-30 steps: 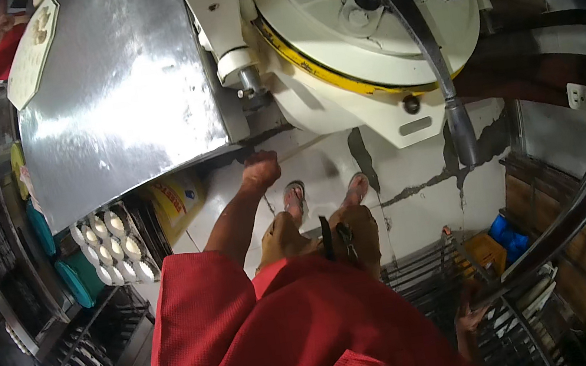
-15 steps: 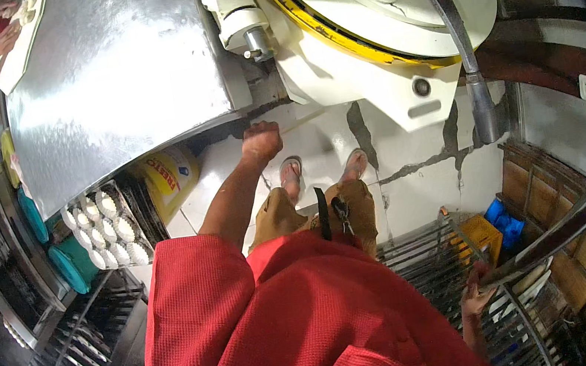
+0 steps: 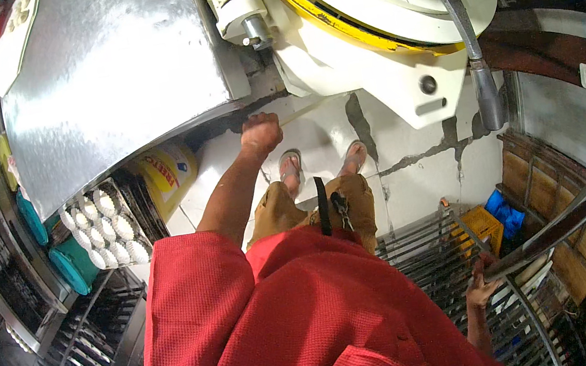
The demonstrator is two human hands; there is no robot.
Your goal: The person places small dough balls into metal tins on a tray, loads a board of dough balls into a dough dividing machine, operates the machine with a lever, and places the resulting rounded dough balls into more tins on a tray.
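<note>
My left hand (image 3: 261, 133) is closed in a fist above the tiled floor, near the front corner of the steel table (image 3: 120, 72). A faint pale line runs rightward beside the fist; I cannot make out whether it is something held. On the lower right, my right hand (image 3: 480, 281) has its fingers around the near end of a thick curved metal bar (image 3: 569, 225), beside a slatted metal rack (image 3: 422, 247).
A large cream machine with a yellow-rimmed bowl (image 3: 363, 42) stands ahead. Left are a yellow bucket (image 3: 168, 172), trays of white fluted cups (image 3: 106, 228) and teal containers (image 3: 74, 265). A yellow crate (image 3: 479, 228), blue bag (image 3: 505, 214) and wooden boards (image 3: 564, 220) lie right.
The view has shifted slightly. At the upper left, another person's hands have gone out of view. Both my hands keep nearly the same pose.
</note>
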